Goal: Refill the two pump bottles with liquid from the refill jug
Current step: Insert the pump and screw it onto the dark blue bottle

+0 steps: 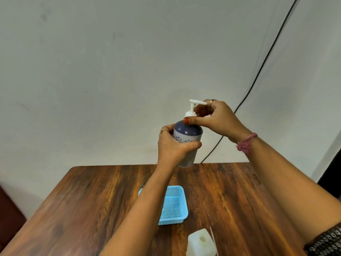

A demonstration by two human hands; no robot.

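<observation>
Wood surface | L grip wraps pump bottle | R grip pinches pump collar | step: prob unscrewing/refitting pump, can't tell which | nxt: twist, bottle upright

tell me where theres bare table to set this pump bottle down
Free: the wide stretch of table left of the blue basket, and the right side between basket and right forearm. Crowded: the near edge, where the white jug stands close below the basket.
</observation>
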